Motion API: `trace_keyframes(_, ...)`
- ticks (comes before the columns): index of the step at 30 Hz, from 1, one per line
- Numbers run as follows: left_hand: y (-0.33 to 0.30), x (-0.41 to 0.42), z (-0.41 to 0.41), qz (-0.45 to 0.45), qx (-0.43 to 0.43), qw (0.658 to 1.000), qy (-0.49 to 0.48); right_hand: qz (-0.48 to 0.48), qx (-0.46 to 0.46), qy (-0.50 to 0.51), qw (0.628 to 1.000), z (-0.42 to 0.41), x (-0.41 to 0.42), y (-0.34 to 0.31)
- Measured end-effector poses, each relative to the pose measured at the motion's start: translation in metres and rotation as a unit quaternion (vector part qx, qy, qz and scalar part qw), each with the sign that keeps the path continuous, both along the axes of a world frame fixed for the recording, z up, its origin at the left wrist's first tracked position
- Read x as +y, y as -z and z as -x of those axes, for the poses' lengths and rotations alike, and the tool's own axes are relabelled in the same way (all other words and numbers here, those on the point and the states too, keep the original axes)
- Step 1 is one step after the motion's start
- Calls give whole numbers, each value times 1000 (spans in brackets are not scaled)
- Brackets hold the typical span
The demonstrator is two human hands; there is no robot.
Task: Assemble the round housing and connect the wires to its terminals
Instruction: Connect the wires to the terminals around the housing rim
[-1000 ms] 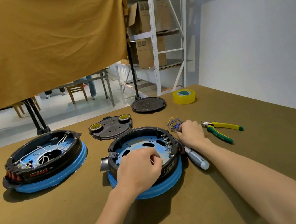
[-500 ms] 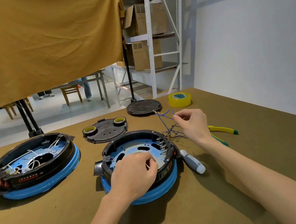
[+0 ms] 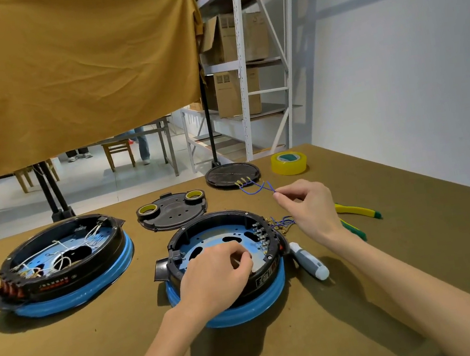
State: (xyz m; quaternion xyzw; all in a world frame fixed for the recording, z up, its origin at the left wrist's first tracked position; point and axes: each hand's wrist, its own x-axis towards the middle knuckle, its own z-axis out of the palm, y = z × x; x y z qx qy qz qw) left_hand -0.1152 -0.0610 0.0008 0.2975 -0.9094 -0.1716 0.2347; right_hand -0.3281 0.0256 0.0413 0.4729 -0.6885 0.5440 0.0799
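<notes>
Brown bench (image 3: 392,261), shelving behind. Open housing (image 3: 224,258) sits mid-bench on its blue ring, no wires on its terminals (image 3: 259,235) yet. Left hand (image 3: 214,275) rests curled on the near rim; whether it pinches anything, cannot tell. Right hand (image 3: 308,206) pinches blue wires (image 3: 255,188) lifted clear, more lying by the terminals. Cover (image 3: 173,210) off. 2nd housing (image 3: 60,264), already wired, at left. Wiring not begun, by my reading.

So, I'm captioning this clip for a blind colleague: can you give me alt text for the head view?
A person's right hand pinches blue wires lifted above a round housing on a brown table, while the left hand rests curled inside it. A second, wired housing sits left; a screwdriver and pliers lie right.
</notes>
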Motion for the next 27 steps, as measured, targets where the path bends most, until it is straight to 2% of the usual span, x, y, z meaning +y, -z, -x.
trace_keyframes(2,-3,-2,2,-64,14,998,0,1,15,-16,1000,-4,7,4)
trace_keyframes(4,-14,-5,8,-185,96,978,9,-3,42,-38,998,-7,14,9)
trace_keyframes(7,-40,-15,25,-354,217,909,-21,-13,111,-55,992,-11,24,16)
trace_keyframes(10,-54,-20,36,-442,283,850,-40,-25,141,-75,987,-11,30,19)
trace_keyframes(13,-52,-22,35,-445,326,833,-33,-47,144,-98,984,-10,34,21)
trace_keyframes(19,-43,-22,16,-389,338,857,-8,-69,136,-88,984,-8,35,15)
trace_keyframes(27,-33,-20,-10,-313,313,897,-19,-111,185,-92,972,-29,23,11)
